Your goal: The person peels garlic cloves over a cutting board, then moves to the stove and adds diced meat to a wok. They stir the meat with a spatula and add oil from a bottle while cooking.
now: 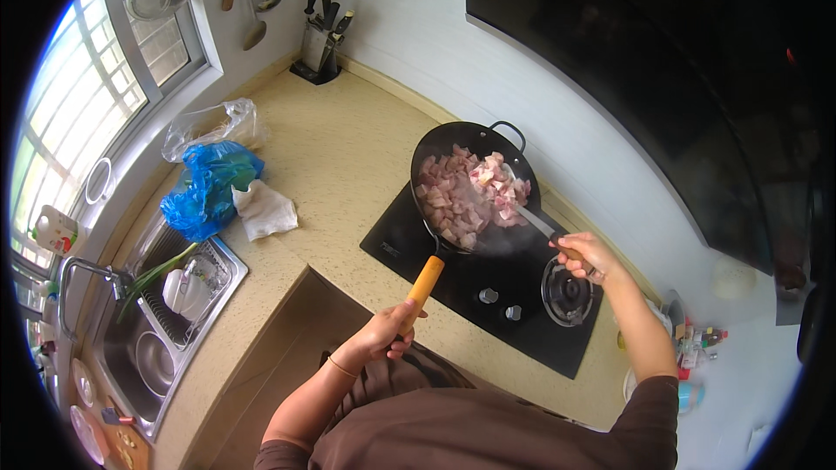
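Observation:
A black wok (431, 143) with a small loop at its far rim sits over the left side of a black gas hob (450, 287). Chunks of pale pink meat (450, 196) fill much of it, and steam rises from them. My left hand (385, 333) grips the wok's yellow wooden handle (426, 281). In my right hand (584, 258) is the dark handle of a metal spatula (537, 222). The spatula's blade is mostly hidden under a heap of meat at the wok's right side.
To the right, a bare burner (568, 290) lies below my right forearm. A dark range hood (620, 46) overhangs the hob. Left are a blue plastic bag (209, 189), a cloth (264, 209) and a steel sink (124, 365). A knife block (318, 46) stands in the corner.

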A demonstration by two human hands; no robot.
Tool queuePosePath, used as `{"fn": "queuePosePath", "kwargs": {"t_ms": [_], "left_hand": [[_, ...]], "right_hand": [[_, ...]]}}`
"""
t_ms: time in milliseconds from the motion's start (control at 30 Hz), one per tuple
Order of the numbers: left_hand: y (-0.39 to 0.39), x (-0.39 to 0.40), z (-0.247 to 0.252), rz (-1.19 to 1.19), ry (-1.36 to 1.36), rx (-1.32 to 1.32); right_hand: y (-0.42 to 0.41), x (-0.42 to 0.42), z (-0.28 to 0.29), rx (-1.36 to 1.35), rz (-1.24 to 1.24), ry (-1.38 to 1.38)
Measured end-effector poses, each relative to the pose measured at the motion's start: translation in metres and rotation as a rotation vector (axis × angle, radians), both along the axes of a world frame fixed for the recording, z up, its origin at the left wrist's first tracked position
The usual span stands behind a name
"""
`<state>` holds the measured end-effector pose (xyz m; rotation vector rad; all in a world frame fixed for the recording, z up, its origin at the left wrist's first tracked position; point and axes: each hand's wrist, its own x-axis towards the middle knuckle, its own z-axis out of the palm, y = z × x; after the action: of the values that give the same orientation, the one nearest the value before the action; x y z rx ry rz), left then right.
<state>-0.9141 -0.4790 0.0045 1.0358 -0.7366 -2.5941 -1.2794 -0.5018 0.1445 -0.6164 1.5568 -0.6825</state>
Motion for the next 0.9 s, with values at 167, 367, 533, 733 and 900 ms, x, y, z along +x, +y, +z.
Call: {"fn": "queuePosePath", "kwargs": {"t_ms": [167,367,533,733,900], "left_hand": [[-0.001,-0.002,-0.002,0.002,0.01,0.001],[0.001,0.001,-0.002,0.03,0.007,-0.016],[0.001,0.001,0.0,0.039,0.012,-0.001],[0.002,0.0,-0.003,0.047,0.022,-0.021],[0.001,-0.002,-0.004,0.036,0.022,-0.015]], "right_hand": [[-0.013,0.008,0.009,-0.03,0.25,0.446],[-0.008,0.05,0.021,-0.373,0.77,1.321],[-0.012,0.05,0.025,-0.399,1.004,1.751],[-0.021,0.046,0.034,-0.405,1.053,1.947],[-0.072,-0.015,0.029,-0.515,0.722,1.413]]}}
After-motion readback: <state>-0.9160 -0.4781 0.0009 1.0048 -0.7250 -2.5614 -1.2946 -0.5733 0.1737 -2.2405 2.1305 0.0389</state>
